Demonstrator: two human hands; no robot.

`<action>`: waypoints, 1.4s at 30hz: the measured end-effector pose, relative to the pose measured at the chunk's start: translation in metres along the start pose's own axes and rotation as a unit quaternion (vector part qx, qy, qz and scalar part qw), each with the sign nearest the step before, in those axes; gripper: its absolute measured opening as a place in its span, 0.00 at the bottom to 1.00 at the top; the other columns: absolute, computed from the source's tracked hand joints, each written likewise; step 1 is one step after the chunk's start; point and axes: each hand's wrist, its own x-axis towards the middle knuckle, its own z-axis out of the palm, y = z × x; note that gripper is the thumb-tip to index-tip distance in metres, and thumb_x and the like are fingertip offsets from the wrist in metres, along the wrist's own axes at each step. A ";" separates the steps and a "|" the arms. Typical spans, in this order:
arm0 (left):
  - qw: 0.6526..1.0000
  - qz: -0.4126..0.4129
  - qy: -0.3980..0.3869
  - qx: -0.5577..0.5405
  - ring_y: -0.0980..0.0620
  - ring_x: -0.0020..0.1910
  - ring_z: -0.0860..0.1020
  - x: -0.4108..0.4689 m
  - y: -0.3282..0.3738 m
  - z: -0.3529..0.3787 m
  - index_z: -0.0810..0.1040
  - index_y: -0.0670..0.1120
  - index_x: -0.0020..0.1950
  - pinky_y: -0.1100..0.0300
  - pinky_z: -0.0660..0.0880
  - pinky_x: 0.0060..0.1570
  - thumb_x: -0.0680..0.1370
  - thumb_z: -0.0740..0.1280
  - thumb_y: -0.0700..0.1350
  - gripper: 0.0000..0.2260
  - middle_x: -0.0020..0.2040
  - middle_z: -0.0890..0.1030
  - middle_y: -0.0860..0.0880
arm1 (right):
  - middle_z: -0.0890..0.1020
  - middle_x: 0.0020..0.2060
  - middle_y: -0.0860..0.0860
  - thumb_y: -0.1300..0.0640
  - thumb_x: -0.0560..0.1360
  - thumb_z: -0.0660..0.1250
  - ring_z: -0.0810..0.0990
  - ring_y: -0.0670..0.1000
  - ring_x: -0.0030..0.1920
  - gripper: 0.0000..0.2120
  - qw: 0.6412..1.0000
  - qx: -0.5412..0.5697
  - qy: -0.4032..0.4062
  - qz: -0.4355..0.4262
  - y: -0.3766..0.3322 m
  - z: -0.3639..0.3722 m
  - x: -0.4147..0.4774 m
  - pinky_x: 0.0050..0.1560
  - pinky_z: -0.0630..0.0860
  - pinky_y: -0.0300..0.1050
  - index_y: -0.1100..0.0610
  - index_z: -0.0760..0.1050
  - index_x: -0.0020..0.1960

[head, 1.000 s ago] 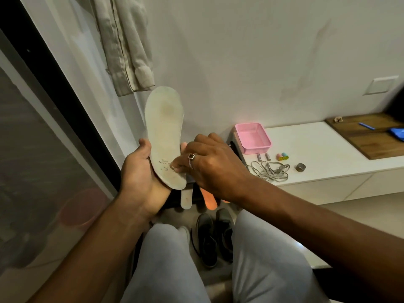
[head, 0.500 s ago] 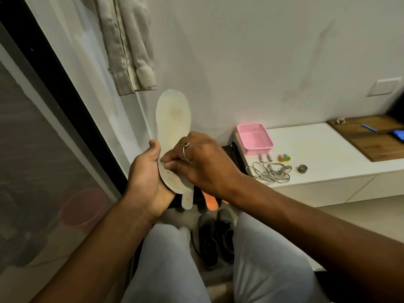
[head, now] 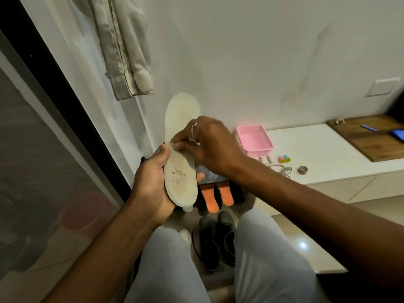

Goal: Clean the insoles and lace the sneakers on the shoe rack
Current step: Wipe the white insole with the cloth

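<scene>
A worn white insole (head: 181, 119) stands upright in front of me, printed heel end down. My left hand (head: 150, 189) grips its heel from behind and below. My right hand (head: 209, 147), a ring on one finger, has its fingertips pinched together against the insole's middle, near the left edge. Whether they hold something small is hidden. Two orange insoles (head: 225, 194) and the tip of another white insole (head: 188, 208) lean below. A pair of dark sneakers (head: 216, 241) sits on the floor between my knees. White laces (head: 284, 169) lie on the white bench (head: 317, 149).
A pink tray (head: 254, 139), small batteries, coloured caps and a tape ring (head: 302, 170) sit on the bench. A wooden board (head: 371, 141) lies at its far right. A pale garment (head: 122, 47) hangs on the wall, and a dark-framed glass door (head: 43, 127) is at left.
My right hand has slid up the insole from the heel print to its middle. The insole and both hands have shifted a little right in view.
</scene>
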 end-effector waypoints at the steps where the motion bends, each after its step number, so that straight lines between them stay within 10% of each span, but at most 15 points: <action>1: 1.000 0.000 -0.003 -0.011 0.46 0.51 0.84 0.000 0.001 0.000 0.79 0.45 0.64 0.50 0.83 0.45 0.85 0.52 0.54 0.21 0.54 0.85 0.43 | 0.87 0.42 0.52 0.59 0.71 0.77 0.82 0.51 0.40 0.05 1.000 0.016 -0.012 -0.019 -0.007 0.002 -0.007 0.43 0.80 0.51 0.56 0.87 0.48; 9: 0.999 0.008 -0.016 -0.032 0.43 0.58 0.83 0.002 0.007 -0.002 0.79 0.44 0.68 0.49 0.81 0.56 0.82 0.48 0.66 0.34 0.61 0.83 0.42 | 0.85 0.41 0.50 0.55 0.73 0.75 0.79 0.52 0.41 0.07 0.992 0.003 -0.074 -0.107 -0.035 -0.002 -0.034 0.44 0.73 0.48 0.54 0.87 0.50; 16: 0.996 -0.035 -0.073 0.035 0.43 0.42 0.79 0.002 0.000 -0.004 0.78 0.47 0.68 0.54 0.77 0.35 0.82 0.49 0.67 0.31 0.54 0.81 0.39 | 0.86 0.40 0.50 0.57 0.72 0.76 0.79 0.54 0.41 0.04 0.994 -0.104 0.005 -0.009 0.007 -0.009 0.009 0.44 0.74 0.51 0.52 0.87 0.47; 24: 0.996 -0.045 -0.059 0.042 0.43 0.37 0.78 0.009 -0.004 -0.008 0.80 0.47 0.65 0.53 0.75 0.36 0.81 0.51 0.68 0.31 0.46 0.80 0.40 | 0.86 0.41 0.49 0.55 0.74 0.74 0.80 0.51 0.41 0.05 0.994 -0.058 -0.076 -0.044 -0.011 -0.004 -0.013 0.44 0.74 0.49 0.52 0.87 0.48; 29: 0.988 -0.088 -0.088 0.089 0.41 0.37 0.76 0.002 -0.005 -0.006 0.81 0.48 0.65 0.53 0.75 0.40 0.79 0.50 0.69 0.32 0.50 0.82 0.37 | 0.86 0.40 0.52 0.59 0.71 0.76 0.81 0.56 0.42 0.04 0.994 -0.096 0.037 0.045 0.016 -0.011 0.011 0.45 0.76 0.50 0.53 0.87 0.45; 35: 0.995 -0.067 -0.050 0.055 0.43 0.34 0.75 0.005 -0.006 -0.005 0.82 0.47 0.60 0.54 0.75 0.34 0.81 0.51 0.67 0.30 0.43 0.79 0.39 | 0.87 0.41 0.50 0.54 0.73 0.74 0.81 0.52 0.41 0.05 0.996 -0.040 -0.077 -0.012 -0.008 -0.001 -0.014 0.46 0.77 0.52 0.52 0.87 0.48; 42: 0.989 -0.081 -0.089 0.084 0.43 0.34 0.75 -0.003 -0.005 -0.003 0.81 0.47 0.63 0.55 0.75 0.35 0.81 0.48 0.68 0.33 0.47 0.81 0.38 | 0.87 0.41 0.52 0.58 0.72 0.75 0.82 0.55 0.41 0.04 0.996 -0.080 0.022 0.041 0.012 -0.008 0.007 0.46 0.78 0.51 0.53 0.87 0.46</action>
